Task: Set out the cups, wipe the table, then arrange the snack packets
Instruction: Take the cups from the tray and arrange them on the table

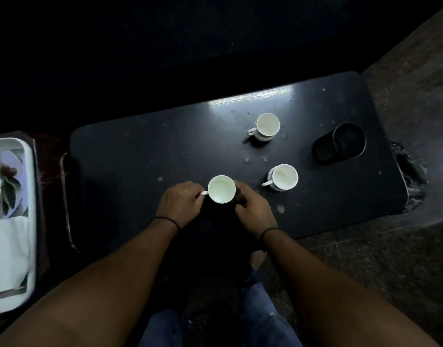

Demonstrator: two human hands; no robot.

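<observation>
Three white cups stand upright on a dark, speckled table (145,156). The near cup (221,189) is between my hands. My left hand (181,202) pinches its small handle on the left side. My right hand (253,209) curls against the cup's right side. A second cup (283,177) stands to the right with its handle pointing left. The third cup (266,126) stands farther back. All three look empty. No snack packets can be made out clearly.
A dark cylindrical container (349,140) stands near the table's right end. A white tray (31,196) holding a white cloth and other items sits on a brown surface at the left. Crumbs and spots dot the tabletop. My knees are below the table's near edge.
</observation>
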